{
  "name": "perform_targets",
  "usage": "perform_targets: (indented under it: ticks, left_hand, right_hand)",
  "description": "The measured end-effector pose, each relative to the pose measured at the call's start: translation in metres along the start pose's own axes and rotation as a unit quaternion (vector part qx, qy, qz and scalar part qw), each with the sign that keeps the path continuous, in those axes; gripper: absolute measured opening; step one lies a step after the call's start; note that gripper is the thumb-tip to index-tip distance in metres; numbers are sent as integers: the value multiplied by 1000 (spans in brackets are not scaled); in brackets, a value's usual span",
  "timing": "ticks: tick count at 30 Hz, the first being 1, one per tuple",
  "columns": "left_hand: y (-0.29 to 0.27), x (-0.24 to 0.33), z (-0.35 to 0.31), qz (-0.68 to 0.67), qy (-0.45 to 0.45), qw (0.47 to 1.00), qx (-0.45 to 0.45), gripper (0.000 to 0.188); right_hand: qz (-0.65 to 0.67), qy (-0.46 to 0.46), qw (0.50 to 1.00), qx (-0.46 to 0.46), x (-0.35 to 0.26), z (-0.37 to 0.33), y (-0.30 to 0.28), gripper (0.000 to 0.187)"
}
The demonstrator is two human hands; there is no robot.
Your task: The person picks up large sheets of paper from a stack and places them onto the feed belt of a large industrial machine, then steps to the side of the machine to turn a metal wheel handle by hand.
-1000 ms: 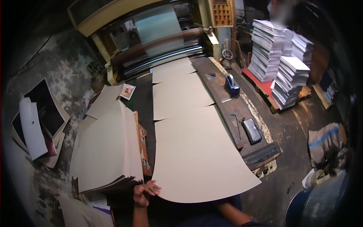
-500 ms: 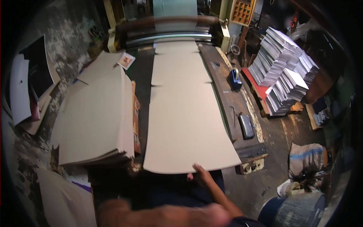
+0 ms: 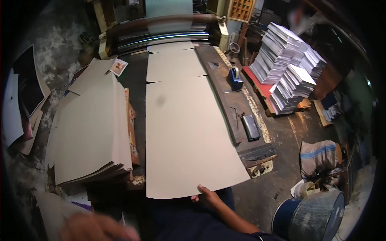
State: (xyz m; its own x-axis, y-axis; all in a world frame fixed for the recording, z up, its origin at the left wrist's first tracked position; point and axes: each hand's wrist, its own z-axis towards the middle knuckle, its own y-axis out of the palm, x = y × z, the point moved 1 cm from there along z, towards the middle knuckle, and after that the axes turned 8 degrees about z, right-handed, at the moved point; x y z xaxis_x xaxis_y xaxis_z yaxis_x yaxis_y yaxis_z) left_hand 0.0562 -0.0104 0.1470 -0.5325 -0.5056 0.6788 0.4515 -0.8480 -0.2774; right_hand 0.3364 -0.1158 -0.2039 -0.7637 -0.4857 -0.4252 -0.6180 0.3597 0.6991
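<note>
A long beige cardboard sheet (image 3: 189, 136) lies on the machine's feed table, its near end reaching past the front edge. My right hand (image 3: 207, 196) grips that near edge, thumb on top and fingers beneath. More cardboard sheets (image 3: 177, 64) lie in line ahead of it, toward the metal rollers (image 3: 173, 39). Low at the left, my left hand (image 3: 94, 227) is smeared by motion, so its fingers cannot be read. It is nearest to a cardboard sheet (image 3: 50, 209) standing at the lower left. A tall stack of cardboard sheets (image 3: 86, 132) rises left of the feed table.
On the table's right side sit a blue tape dispenser (image 3: 235, 79), a hex key (image 3: 234, 116) and a black case (image 3: 251, 127). Piles of white paper blocks (image 3: 281, 56) stand on a pallet at the right. A blue drum (image 3: 309, 217) and a sack (image 3: 319, 156) are nearer.
My left hand has swept from the bottom middle to the lower left. My right hand still holds the sheet's edge. The whole view has shifted slightly, and the sheets lie farther left in it.
</note>
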Motion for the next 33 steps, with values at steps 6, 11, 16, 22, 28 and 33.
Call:
perform_targets:
  ticks: [6, 11, 16, 22, 28, 33]
  left_hand:
    - [-141, -97, -71, 602, -439, 646, 165, 56]
    - [-96, -136, -140, 600, -542, 584, 66, 64]
    - [-63, -103, -121, 563, -512, 649, 21, 74]
    - [-64, -91, -119, 443, -474, 751, 127, 69]
    - [-67, -106, -139, 297, -502, 727, 362, 54]
    - [-50, -112, -117, 492, -507, 643, 297, 45]
  right_hand:
    - [-46, -11, 999, -3, 14, -34, 16, 44]
    - [-75, 22, 997, -19, 20, -47, 11, 49]
    - [-69, 16, 997, 2, 21, -55, 18, 49]
    - [-44, 0, 999, -4, 18, -41, 6, 49]
    - [-13, -7, 1000, -4, -1, -6, 13, 51]
    - [-8, -41, 999, 3, -15, 35, 10, 52]
